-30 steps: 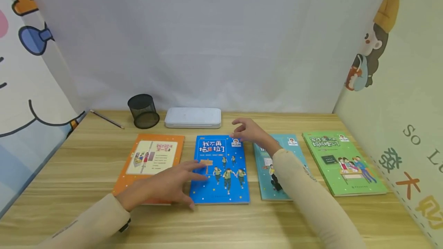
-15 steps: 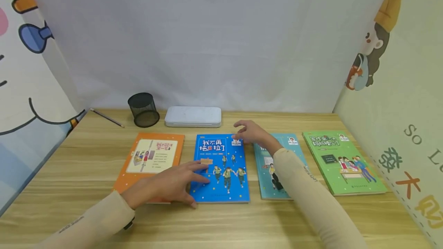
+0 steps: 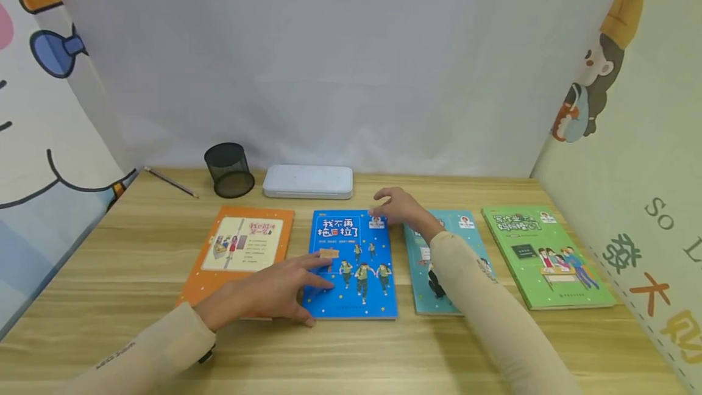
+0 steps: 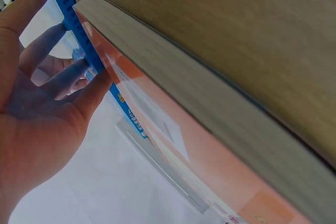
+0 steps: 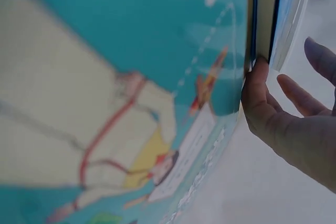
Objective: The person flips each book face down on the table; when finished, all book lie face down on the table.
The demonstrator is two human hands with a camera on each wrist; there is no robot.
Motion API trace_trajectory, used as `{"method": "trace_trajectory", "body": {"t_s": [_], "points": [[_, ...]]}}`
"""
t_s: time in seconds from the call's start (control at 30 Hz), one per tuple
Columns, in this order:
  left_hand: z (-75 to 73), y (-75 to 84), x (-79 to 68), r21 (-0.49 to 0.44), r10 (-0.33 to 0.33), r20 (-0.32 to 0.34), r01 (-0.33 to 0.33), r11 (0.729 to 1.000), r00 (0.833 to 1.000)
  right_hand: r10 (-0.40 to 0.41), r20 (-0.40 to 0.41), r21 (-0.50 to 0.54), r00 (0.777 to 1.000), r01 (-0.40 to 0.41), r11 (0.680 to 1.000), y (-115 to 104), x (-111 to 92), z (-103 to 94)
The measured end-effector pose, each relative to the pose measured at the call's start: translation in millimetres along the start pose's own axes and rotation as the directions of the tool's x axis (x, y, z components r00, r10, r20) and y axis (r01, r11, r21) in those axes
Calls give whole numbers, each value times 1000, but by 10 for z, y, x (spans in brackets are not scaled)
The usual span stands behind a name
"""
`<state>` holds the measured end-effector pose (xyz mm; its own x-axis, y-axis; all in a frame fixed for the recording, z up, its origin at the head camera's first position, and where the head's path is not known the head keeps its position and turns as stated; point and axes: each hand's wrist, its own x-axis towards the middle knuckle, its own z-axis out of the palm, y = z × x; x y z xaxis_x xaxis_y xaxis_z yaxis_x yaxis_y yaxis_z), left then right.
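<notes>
A blue book (image 3: 351,297) lies face up on the wooden table, with both hands at it. My left hand (image 3: 274,290) reaches over an orange book (image 3: 203,288); its fingers are spread over the blue book's left side, and the thumb is by the lower left corner. In the left wrist view, the fingertips meet the blue spine (image 4: 97,61). My right hand (image 3: 403,207) is at the upper right corner, fingers loosely bent. The right wrist view has the thumb against the blue book's page edge (image 5: 266,14), other fingers apart. A teal book (image 3: 450,230) lies under the right forearm.
A green book (image 3: 554,261) lies at the far right. Along the back are a white pencil case (image 3: 308,181), a black mesh pen holder (image 3: 229,169) and a pencil (image 3: 171,182). A pale curtain and printed side panels border the table.
The left hand has crept slightly right over the blue book's edge, and the right hand has shifted a little right at the corner. The books keep their places; the head view tilts slightly.
</notes>
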<state>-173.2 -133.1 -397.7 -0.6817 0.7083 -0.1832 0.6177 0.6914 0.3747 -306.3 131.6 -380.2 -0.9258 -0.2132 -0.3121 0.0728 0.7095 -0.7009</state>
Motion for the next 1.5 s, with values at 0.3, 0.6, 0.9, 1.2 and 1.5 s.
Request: {"method": "trace_trajectory", "body": {"t_s": [0.3,0.6,0.9,1.2,1.5], "points": [[-1,8,-9,-17,-5,-10,5,1000,1000,40,-20,99,999,-38,994,-15,48,0],[11,9,-12,-38,-7,-16,7,999,1000,28,62,72,998,-32,997,-78,25,28],[17,4,-17,-49,1,-9,-2,999,1000,-17,140,122,990,0,993,-31,-47,-47],[30,-4,-33,-68,-18,-9,18,998,1000,-40,236,176,971,-2,984,55,-58,-85],[13,-11,-28,-55,-5,-12,5,998,1000,-75,245,260,967,9,966,85,-47,-104]]}}
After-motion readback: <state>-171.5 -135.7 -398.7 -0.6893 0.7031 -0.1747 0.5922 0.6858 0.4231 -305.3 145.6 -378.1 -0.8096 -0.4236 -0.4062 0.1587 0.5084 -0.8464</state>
